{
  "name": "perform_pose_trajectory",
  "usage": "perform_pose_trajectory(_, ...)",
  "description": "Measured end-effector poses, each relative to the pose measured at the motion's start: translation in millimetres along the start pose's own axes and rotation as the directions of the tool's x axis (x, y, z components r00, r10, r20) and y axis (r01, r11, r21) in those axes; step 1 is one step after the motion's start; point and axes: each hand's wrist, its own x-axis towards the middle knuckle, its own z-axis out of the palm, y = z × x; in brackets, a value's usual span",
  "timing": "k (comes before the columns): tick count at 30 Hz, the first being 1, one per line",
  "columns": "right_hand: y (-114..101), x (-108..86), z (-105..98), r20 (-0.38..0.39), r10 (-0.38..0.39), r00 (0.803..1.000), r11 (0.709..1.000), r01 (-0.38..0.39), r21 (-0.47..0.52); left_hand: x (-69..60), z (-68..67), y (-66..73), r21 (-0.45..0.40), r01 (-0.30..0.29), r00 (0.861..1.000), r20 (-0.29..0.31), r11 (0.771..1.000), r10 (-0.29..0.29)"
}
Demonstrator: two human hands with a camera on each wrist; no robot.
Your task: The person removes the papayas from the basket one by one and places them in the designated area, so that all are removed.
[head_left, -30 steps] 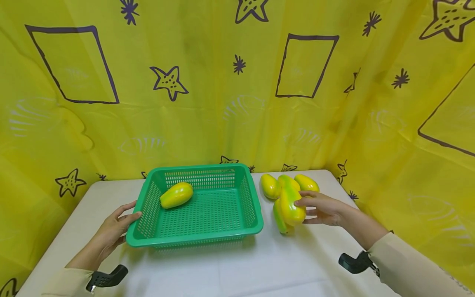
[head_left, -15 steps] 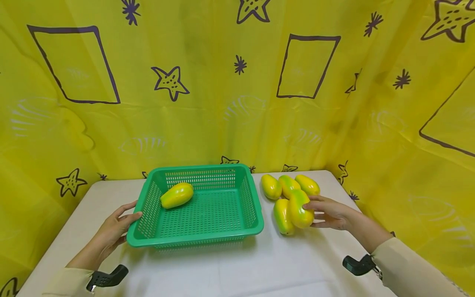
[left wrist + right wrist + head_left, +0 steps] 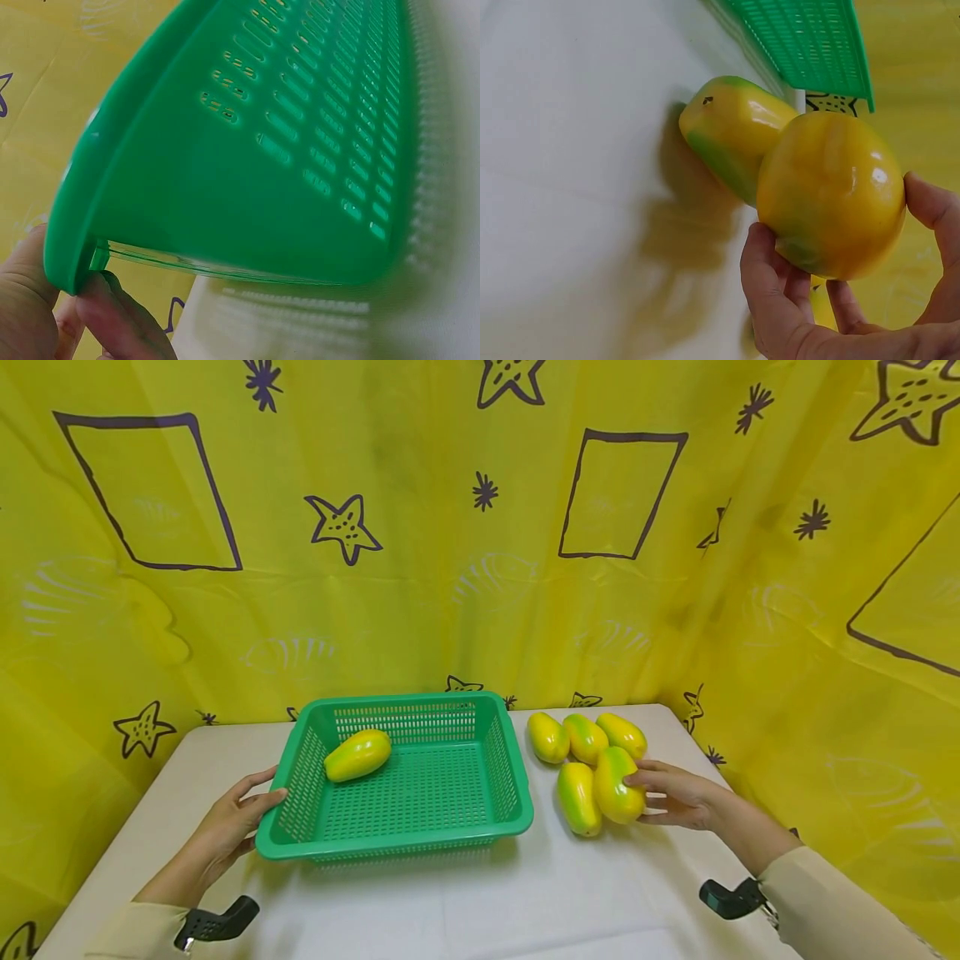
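My left hand point(image 3: 234, 822) grips the left rim of a green plastic basket point(image 3: 390, 842); in the left wrist view, the thumb and fingers point(image 3: 124, 319) are on either side of that rim. One yellow papaya point(image 3: 357, 755) lies inside, towards the basket's back left. To the right of the basket, my right hand point(image 3: 678, 795) holds a yellow-green papaya point(image 3: 619, 785) between thumb and fingers. Another papaya point(image 3: 579, 799) lies just left of the held one. In the right wrist view, the held papaya point(image 3: 832, 195) partly covers that neighbour point(image 3: 735, 131).
Behind the held papaya, three more papayas point(image 3: 548, 737) lie in a row near the back edge of the white table point(image 3: 450, 910). A yellow patterned curtain point(image 3: 420, 610) hangs behind the table and along its sides.
My right hand has moved to the right with its papaya, uncovering more of the ones behind. The papaya beside it has shifted slightly right. My left hand and the basket stay in place.
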Motion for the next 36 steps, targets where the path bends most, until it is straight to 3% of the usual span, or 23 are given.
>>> perform_pose_trajectory(36, 6, -5.1, -34, 0.011, 0.016, 1.000, 1.000, -0.016, -0.009, 1.0, -1.4, -0.6, 0.010, 0.007, 1.000, 0.008, 1.000, -0.007)
